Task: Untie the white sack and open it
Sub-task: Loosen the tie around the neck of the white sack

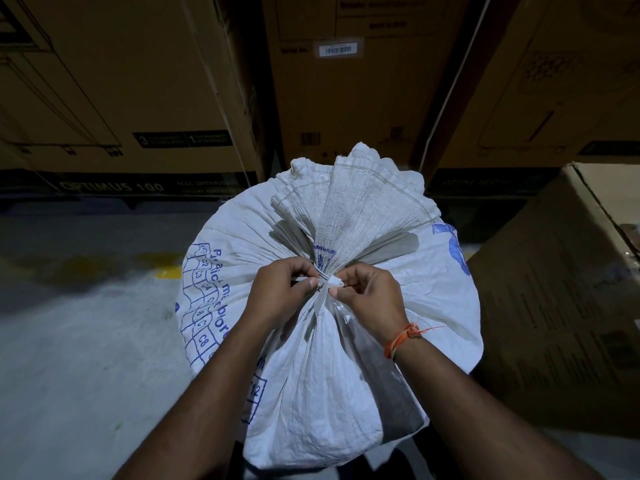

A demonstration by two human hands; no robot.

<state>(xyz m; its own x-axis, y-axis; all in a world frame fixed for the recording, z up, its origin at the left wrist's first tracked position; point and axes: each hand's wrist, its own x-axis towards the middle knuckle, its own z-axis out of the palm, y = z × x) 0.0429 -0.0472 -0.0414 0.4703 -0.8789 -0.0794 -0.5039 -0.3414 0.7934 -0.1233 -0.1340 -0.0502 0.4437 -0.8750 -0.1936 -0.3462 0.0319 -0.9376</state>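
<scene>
A full white woven sack (311, 368) with blue print stands upright on the floor in the middle of the view. Its neck is gathered and bound by a white plastic tie (323, 289), and the loose top fans out above it. My left hand (277, 292) pinches one end of the tie at the left of the knot. My right hand (372, 299), with an orange thread on its wrist, pinches a loop of the tie at the right of the knot. The mouth of the sack is closed.
Tall brown cardboard boxes (138, 81) stand in a row behind the sack. Another cardboard box (561, 306) with an open flap sits close on the right, touching or nearly touching the sack. Grey concrete floor (86, 341) with a faded yellow mark lies to the left.
</scene>
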